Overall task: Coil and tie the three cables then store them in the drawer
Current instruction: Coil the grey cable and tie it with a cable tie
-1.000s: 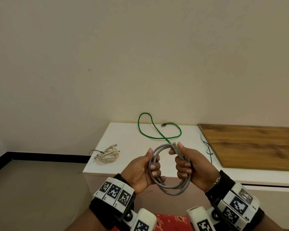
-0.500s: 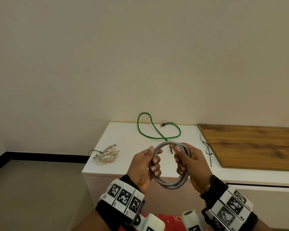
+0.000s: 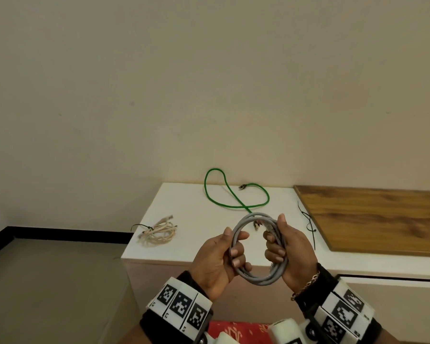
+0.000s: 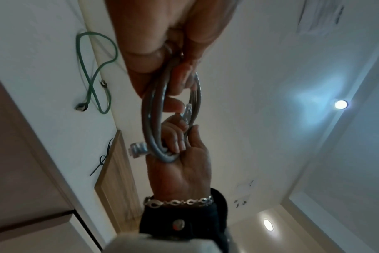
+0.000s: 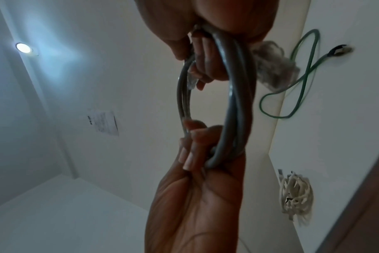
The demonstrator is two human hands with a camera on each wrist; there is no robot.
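A grey cable (image 3: 257, 279) wound into a round coil hangs in the air in front of the white cabinet (image 3: 196, 249). My left hand (image 3: 230, 254) grips the coil's left side with curled fingers, and my right hand (image 3: 279, 244) grips its right side, thumb up. Both plug ends lie near the right fingers. The same coil (image 4: 154, 119) shows edge-on in the left wrist view and as the grey coil (image 5: 234, 106) in the right wrist view. A loose green cable (image 3: 236, 192) lies at the cabinet's back. A tied cream cable bundle (image 3: 158, 232) rests at its left front corner.
Black zip ties (image 3: 308, 222) lie on the cabinet beside a wooden board (image 3: 382, 219) covering its right part. A dark gap of a drawer front (image 3: 392, 279) runs below the top at the right. Wall stands behind, floor to the left.
The coil has been turned from slanted to a rounder, more upright ring. Both hands shifted their grip along it and rose slightly; the right thumb now points up.
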